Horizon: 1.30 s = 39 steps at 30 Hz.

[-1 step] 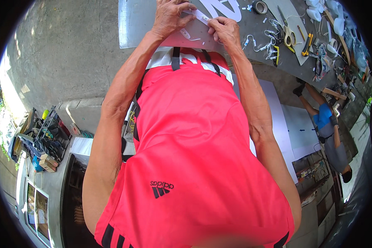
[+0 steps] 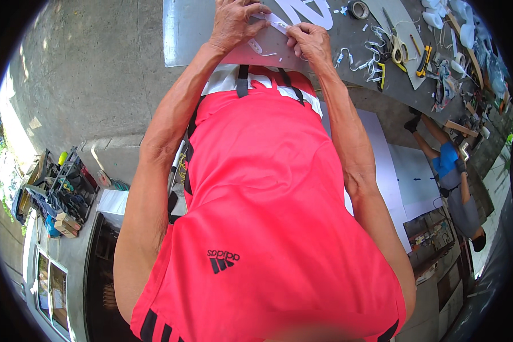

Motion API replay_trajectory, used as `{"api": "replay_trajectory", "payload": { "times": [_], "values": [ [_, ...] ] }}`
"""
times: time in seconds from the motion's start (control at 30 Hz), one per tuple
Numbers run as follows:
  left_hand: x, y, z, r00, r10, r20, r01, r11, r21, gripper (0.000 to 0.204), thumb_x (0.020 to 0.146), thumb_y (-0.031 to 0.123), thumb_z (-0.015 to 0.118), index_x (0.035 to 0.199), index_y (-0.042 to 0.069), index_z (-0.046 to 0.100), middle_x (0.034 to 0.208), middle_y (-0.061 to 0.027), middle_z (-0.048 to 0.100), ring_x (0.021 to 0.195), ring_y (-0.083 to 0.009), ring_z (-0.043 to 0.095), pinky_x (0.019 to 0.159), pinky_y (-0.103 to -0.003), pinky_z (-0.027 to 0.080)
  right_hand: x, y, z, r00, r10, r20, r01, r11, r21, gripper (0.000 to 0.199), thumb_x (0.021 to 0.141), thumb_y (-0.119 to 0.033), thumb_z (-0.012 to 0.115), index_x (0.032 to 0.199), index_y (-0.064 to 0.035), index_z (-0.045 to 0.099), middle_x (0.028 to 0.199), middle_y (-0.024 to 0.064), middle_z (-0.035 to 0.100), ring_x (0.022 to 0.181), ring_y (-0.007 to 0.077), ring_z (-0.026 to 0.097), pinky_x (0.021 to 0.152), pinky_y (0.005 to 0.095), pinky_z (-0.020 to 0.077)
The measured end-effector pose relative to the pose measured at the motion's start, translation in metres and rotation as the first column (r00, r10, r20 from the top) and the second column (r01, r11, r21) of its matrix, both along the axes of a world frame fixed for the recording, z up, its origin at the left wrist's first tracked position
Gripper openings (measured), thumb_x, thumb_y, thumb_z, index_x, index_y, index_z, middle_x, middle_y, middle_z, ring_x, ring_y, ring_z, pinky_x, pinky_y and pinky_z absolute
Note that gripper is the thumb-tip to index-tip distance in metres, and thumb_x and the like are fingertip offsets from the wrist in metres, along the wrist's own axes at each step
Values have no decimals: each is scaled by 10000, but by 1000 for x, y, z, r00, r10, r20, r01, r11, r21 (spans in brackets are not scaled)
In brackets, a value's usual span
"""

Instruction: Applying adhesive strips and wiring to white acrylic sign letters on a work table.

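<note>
Fingers of the left hand and right hand pinch a white strip, 1 hand toward each end, over the table at 12 o'clock in the view. From the strip, a cutout lies near 2 o'clock, tape near 3, wired modules, scissors and a cutter between 3 and 4, another person between 4 and 5.
</note>
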<state>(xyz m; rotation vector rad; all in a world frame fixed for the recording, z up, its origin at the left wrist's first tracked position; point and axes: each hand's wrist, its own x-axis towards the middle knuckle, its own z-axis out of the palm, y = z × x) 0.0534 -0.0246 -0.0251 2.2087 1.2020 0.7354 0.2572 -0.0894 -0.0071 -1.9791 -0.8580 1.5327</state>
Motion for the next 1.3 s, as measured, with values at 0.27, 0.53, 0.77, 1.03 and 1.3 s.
{"api": "replay_trajectory", "payload": {
  "times": [0.27,0.53,0.77,1.03,1.3],
  "values": [
    [-1,2,-2,1000,-10,11,10,1000,-13,255,665,208,812,915,204,760,942,-8,634,1016,-261,539,873,-428,409,-1,2,-5,999,32,-9,-31,999,21,224,843,-247,698,844,-34,765,652,23,697,449,64,545,446,236,430],
    [-1,2,-1,1000,-11,21,11,999,-32,262,660,192,804,918,203,761,939,-10,635,1020,-259,544,874,-433,411,0,1,-8,999,45,8,-45,999,30,224,847,-251,696,865,-42,775,661,27,707,461,66,553,459,241,441],
    [-1,1,-6,1000,-10,-9,10,999,-47,280,657,206,814,932,206,763,981,-16,652,1037,-258,547,892,-434,407,-2,2,-8,999,40,13,-41,999,31,232,849,-251,699,869,-34,776,653,30,703,462,67,553,461,242,447],
    [-4,2,-15,996,-46,-83,51,997,63,296,729,346,839,1010,272,783,1092,32,678,1120,-220,533,963,-411,355,-5,5,-2,999,34,11,-34,999,16,226,899,-224,701,872,-4,748,666,41,685,440,53,498,409,207,376],
    [-1,0,-19,1000,-15,-18,16,999,44,300,689,305,846,979,264,781,1051,43,669,1116,-215,517,954,-419,342,-5,6,3,999,40,22,-39,999,-18,212,886,-214,694,839,-14,748,639,32,671,435,58,491,397,222,357]
  ]
}}
